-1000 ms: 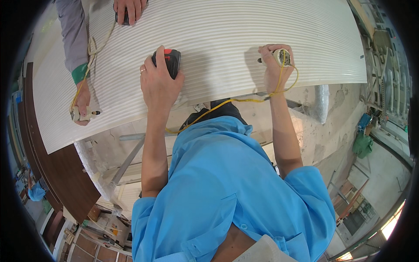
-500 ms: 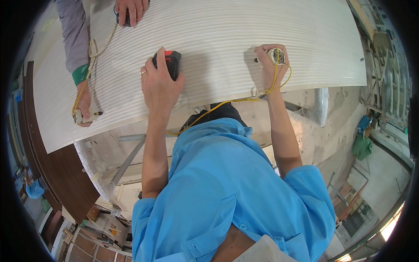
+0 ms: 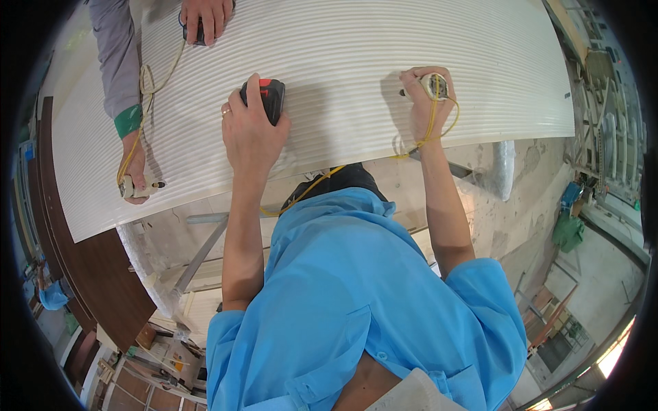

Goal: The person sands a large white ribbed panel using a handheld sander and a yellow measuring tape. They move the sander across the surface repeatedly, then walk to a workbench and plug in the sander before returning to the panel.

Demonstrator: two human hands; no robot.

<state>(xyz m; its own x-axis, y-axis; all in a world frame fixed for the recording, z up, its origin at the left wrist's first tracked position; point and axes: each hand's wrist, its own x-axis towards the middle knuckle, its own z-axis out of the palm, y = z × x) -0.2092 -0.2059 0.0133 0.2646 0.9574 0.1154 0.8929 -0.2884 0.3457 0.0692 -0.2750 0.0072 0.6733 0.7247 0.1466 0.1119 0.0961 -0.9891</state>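
Note:
My left hand [image 3: 250, 130] presses down on a black and red hand tool [image 3: 269, 97] that rests on a wide white ribbed panel [image 3: 343, 48]. My right hand [image 3: 426, 109] is closed around a small round pale device [image 3: 436, 85] on the same panel, further right. A yellow cord [image 3: 439, 133] runs from that device over my wrist and under the panel's near edge toward my blue shirt [image 3: 356, 301].
A co-worker in a grey sleeve [image 3: 113, 55] stands at the upper left. One of their hands [image 3: 205, 15] rests on a dark tool, the other hand [image 3: 133, 168] holds a pale device with a yellow cord. A dark brown board [image 3: 89, 274] lies left, below the panel.
The yellow cord's loop has shifted from beside my right wrist to across the hand. My right hand has edged slightly left. The left hand and tool have barely moved.

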